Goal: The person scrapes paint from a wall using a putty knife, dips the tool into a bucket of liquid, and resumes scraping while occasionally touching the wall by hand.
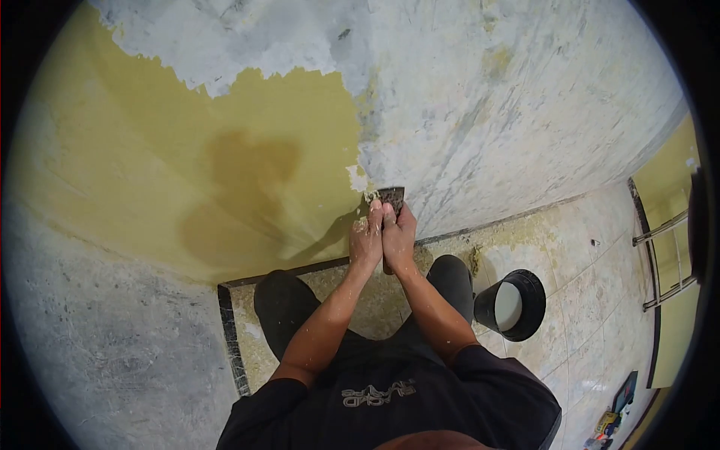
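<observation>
A scraper [391, 196] with a wide, dirty metal blade meets the wall at the ragged edge of the yellow paint [300, 112]. Both hands are closed round it, side by side, thumbs toward the blade. My left hand [365, 241] is on the left side, with pale paint flakes on its skin. On the right side my right hand [399, 238] wraps the handle, whose end shows below the palms. Small loose paint bits cling to the wall beside the blade.
A black bucket [484, 306] with whitish liquid stands on the floor right of my knee. Paint scraps lie along the wall base. At the far right are a metal rack [664, 229] and several small items [611, 424] on the floor.
</observation>
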